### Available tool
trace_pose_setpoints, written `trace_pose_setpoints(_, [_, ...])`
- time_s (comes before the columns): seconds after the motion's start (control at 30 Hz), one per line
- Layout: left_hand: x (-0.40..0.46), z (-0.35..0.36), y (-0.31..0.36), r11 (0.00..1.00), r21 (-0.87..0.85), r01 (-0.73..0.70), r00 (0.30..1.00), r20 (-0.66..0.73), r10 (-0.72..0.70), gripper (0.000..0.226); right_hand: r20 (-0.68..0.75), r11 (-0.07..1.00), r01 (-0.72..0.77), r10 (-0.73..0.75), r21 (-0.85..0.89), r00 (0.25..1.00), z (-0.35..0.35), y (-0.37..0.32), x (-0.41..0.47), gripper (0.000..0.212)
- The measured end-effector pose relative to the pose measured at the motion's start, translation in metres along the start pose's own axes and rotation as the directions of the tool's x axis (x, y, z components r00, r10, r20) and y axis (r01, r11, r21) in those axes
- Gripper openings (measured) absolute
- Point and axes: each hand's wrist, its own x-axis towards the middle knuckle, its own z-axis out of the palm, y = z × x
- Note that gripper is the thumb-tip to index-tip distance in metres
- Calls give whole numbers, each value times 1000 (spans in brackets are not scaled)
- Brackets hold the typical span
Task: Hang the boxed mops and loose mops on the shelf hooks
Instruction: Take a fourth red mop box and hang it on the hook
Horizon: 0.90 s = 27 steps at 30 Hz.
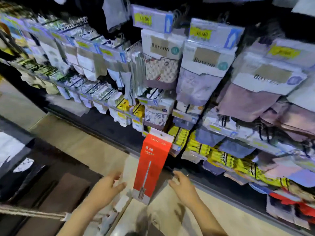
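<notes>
A tall red and white mop box (151, 166) hangs by its white tab from a hook low on the shelf, a mop pictured on its front. My left hand (107, 186) is just left of the box's lower part, fingers spread and relaxed, holding nothing. To the right of the box is my right hand (183, 185), likewise spread, a small gap away from the box. Neither hand touches the box. A long pale handle (34, 214) lies across the lower left; what it belongs to is unclear.
The shelf (187, 79) is packed with hanging packs of cloths and textiles, with yellow price tags (201, 34) above. Yellow packets (219, 155) hang low at right. A beige floor (81, 145) runs along the shelf base. Dark boxes (56, 201) stand at lower left.
</notes>
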Motion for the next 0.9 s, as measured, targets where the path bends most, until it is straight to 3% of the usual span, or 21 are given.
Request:
trace_pose_setpoints(0.2, [112, 5, -16, 1000, -24, 20, 997, 70, -18, 52, 82, 903, -236, 221, 358, 972, 32, 4, 91, 54])
trace_pose_setpoints(0.3, [168, 17, -12, 998, -63, 5, 995, 97, 1, 57, 66, 846, -276, 277, 456, 959, 43, 11, 133, 61])
trace_pose_setpoints(0.4, [219, 30, -7, 989, -142, -32, 993, 106, 47, 52, 5, 819, -262, 301, 511, 954, 48, 18, 172, 61])
trace_pose_setpoints(0.5, [266, 42, -4, 972, -184, -148, 983, 78, 165, 29, -72, 801, -227, 318, 554, 945, 49, 25, 203, 62])
trace_pose_setpoints(0.53, [279, 46, -2, 967, -198, -161, 982, 62, 176, 33, -86, 789, -205, 310, 579, 947, 50, 27, 211, 59])
trace_pose_setpoints(0.67, [316, 59, 4, 937, -329, -120, 989, 41, 141, 28, -123, 749, -113, 252, 653, 960, 54, 30, 232, 40])
trace_pose_setpoints(0.8, [324, 70, 1, 882, -470, -39, 983, 138, 117, 33, -156, 723, -57, 224, 689, 962, 60, 29, 238, 45])
trace_pose_setpoints(0.9, [318, 69, -5, 877, -476, -61, 977, 152, 150, 35, -156, 710, -49, 221, 703, 963, 62, 30, 233, 48])
